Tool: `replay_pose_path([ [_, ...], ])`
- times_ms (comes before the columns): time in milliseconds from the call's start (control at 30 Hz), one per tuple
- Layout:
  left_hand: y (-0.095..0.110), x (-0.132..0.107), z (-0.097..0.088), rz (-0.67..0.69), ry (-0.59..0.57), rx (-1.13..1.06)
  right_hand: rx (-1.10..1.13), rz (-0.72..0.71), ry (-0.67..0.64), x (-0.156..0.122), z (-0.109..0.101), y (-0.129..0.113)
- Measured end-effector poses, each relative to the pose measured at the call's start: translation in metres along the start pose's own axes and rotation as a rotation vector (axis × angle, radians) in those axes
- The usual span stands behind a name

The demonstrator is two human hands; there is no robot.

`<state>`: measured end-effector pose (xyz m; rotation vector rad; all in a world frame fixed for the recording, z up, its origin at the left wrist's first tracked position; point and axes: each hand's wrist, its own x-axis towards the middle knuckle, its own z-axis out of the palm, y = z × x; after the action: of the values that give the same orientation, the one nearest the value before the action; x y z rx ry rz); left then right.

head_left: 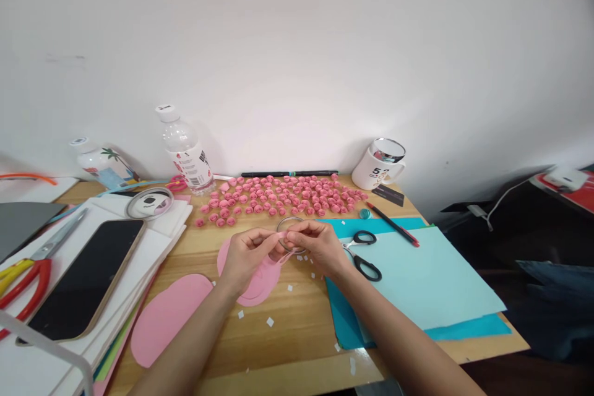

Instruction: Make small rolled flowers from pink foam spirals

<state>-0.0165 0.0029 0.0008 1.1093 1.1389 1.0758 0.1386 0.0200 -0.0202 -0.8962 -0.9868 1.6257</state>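
Observation:
My left hand [249,255] and my right hand [319,245] meet above the middle of the wooden table. Between their pinched fingertips is a narrow pink paper strip [286,257], with a loop of it hanging below the right fingers. A thin round ring [291,219] shows just behind the fingertips, partly hidden by them. Under my left hand lie pink paper circles [257,288], and more pink paper circles [169,315] lie beside the left forearm. Beyond the hands spread many small rolled pink paper roses [288,193].
Black-handled scissors [366,267] rest on light blue paper [431,278] at right, near a pen [394,224] and white mug [379,164]. At left are a bottle [188,154], tape roll [149,203], phone [88,281] and red-yellow scissors [37,269]. White paper squares [270,322] are scattered about.

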Motion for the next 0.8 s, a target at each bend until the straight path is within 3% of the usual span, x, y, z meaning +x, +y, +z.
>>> replay_pose_path([
  [100,0.000,-0.002,0.002,0.115,0.084,0.071,-0.005,0.005,0.028,0.001,-0.001,0.000],
  [233,-0.003,-0.010,0.003,0.509,0.312,0.381,0.000,0.032,0.061,0.002,-0.002,-0.001],
  [333,-0.008,-0.016,0.001,0.729,0.307,0.615,0.001,0.026,0.068,0.002,-0.001,-0.002],
  [467,-0.006,-0.013,-0.001,0.904,0.259,0.755,0.000,-0.007,0.093,0.003,0.000,-0.002],
  [633,0.023,-0.020,-0.003,0.981,0.408,0.705,0.061,-0.023,0.104,0.005,-0.002,-0.002],
  [733,0.024,-0.057,-0.012,0.869,0.297,0.626,0.049,-0.029,0.102,0.005,-0.003,-0.001],
  [800,0.006,-0.086,-0.018,0.798,0.240,0.581,0.043,-0.033,0.110,0.006,-0.004,-0.001],
])
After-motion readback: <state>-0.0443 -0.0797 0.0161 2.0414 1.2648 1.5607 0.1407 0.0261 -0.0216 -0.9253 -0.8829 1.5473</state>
